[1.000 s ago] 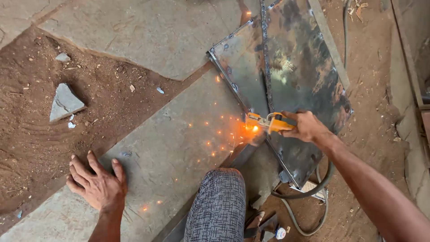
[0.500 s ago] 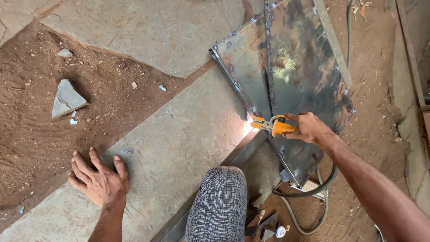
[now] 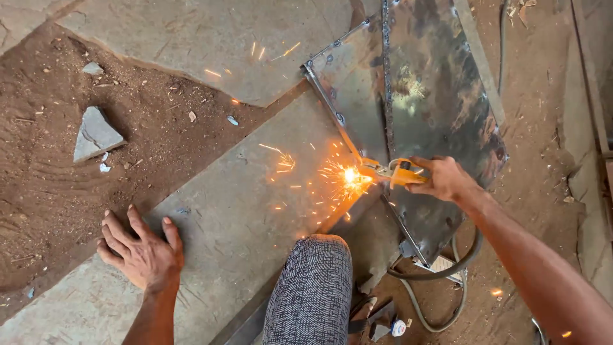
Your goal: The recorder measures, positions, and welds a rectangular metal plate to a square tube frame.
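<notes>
left hand (image 3: 143, 255): flat, fingers spread on stone slab (image 3: 242, 211), gripping nothing | welding holder (image 3: 396, 172): sparking at steel frame (image 3: 421, 115) edge, likely hot; insulated yellow grip safest | right hand (image 3: 444, 179): closed around holder

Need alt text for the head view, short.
A right hand holds a yellow welding holder to the edge of a metal sheet, throwing sparks. The left hand lies flat on a stone slab.

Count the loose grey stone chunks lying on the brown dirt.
2: a large angular grey stone chunk mid-left, and a small grey stone chunk above it near the slab edge. Smaller chips may go unnoticed.
</notes>
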